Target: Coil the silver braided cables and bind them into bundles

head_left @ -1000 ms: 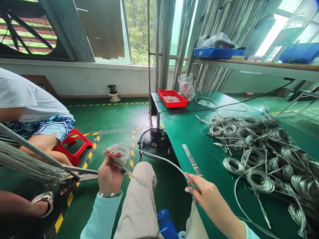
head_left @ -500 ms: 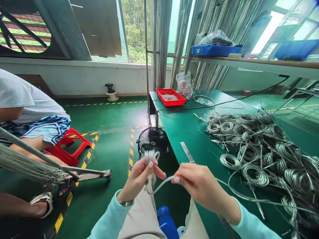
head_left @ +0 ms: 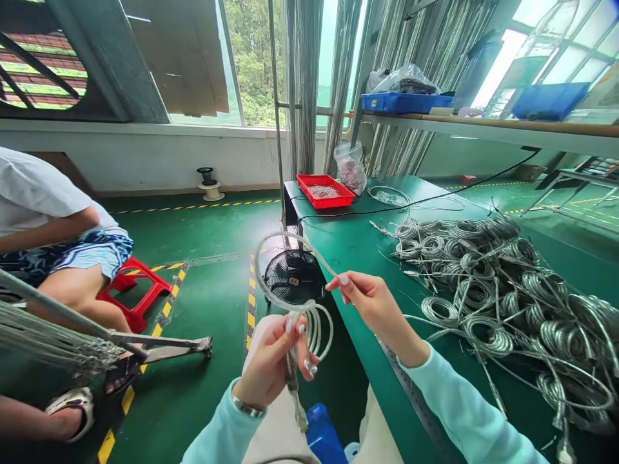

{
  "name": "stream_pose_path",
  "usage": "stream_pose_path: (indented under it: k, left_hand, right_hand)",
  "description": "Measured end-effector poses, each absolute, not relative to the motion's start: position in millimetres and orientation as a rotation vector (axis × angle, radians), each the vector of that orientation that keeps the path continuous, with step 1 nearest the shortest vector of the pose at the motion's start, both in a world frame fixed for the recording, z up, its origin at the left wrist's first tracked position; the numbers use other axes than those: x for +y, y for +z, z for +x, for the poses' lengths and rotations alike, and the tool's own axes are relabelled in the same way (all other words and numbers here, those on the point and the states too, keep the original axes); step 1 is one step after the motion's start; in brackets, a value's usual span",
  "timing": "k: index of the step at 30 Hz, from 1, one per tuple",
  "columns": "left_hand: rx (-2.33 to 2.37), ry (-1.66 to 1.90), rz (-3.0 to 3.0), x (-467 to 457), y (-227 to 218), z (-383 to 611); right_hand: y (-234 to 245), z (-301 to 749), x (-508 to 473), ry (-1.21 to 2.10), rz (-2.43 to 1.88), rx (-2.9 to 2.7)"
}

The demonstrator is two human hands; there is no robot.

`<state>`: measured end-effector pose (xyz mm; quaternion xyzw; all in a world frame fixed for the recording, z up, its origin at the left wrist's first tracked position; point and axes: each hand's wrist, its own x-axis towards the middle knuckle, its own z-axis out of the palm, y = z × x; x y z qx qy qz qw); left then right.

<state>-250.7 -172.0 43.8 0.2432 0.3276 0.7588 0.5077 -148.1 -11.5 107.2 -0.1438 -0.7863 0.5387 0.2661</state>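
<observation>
My left hand (head_left: 273, 357) grips a small coil of clear-sheathed, silvery cable (head_left: 316, 328) between thumb and fingers, above my lap. Below that hand dangles a cable end with a connector (head_left: 300, 415). Higher and to the right, my right hand (head_left: 374, 306) pinches the same cable between thumb and fingertips. Between the two hands the cable bows up in one wide loop (head_left: 258, 261). Where the cable runs inside my right palm is hidden. A heap of similar coiled cables (head_left: 478, 303) lies on the green table (head_left: 348, 248), right of my right hand.
On the table's far end stand a red tray (head_left: 325, 201) of small pale pieces and a clear bag (head_left: 351, 169). A black floor fan (head_left: 294, 277) is beside the table. At left a person (head_left: 53, 200) sits on a red stool (head_left: 138, 299), near a metal stand (head_left: 178, 350).
My right hand has risen and drawn the cable up into a wide loop. The coil in my left hand has turned to show its rings. The view has shifted slightly.
</observation>
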Motion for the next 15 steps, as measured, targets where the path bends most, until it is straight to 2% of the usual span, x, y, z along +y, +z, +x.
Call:
stream_pose_path:
  k: [4, 15]
  left_hand:
    - [0.927, 1.95, 0.488, -176, 54, -268]
    - [1.053, 2.416, -0.076, -184, 67, -305]
  right_hand:
    - [102, -131, 3, 1.328, -0.297, -2.264]
    - [102, -99, 16, 0.042, -0.077, -2.894]
